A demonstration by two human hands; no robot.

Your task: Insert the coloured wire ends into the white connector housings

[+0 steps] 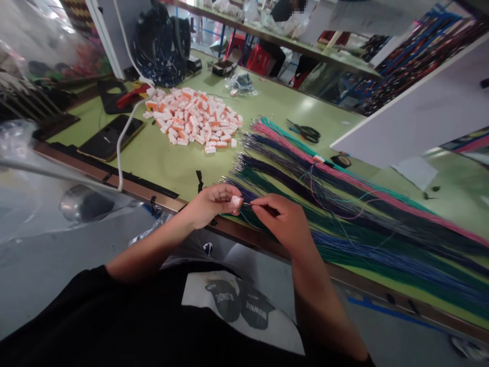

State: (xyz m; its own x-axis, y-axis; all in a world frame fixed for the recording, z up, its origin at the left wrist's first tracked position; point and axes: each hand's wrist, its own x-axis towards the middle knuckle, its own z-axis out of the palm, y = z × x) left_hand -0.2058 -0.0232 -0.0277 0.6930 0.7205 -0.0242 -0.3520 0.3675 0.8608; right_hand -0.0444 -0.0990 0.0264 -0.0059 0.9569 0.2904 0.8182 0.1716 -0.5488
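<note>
Fingers of left hand (212, 204) are closed on white-and-orange connector (236, 204), held above near edge of the surface (168, 171); thin wire (247, 204) is pinched by right hand (286, 219) just beside it.

Wires (355, 244) and piled connectors (194, 117) show a workshop.

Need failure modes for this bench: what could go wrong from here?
1. Misalignment: the right hand pinches a thin dark strand close to the small block in the left hand; fingers partly cover the block, so the strand could go in askew.
2. Tangling: the wire bundles lie loose and partly crossing; pulling one wire might drag others.
3. Scatter: the block pile is heaped loose; a bump could spread it.
</note>
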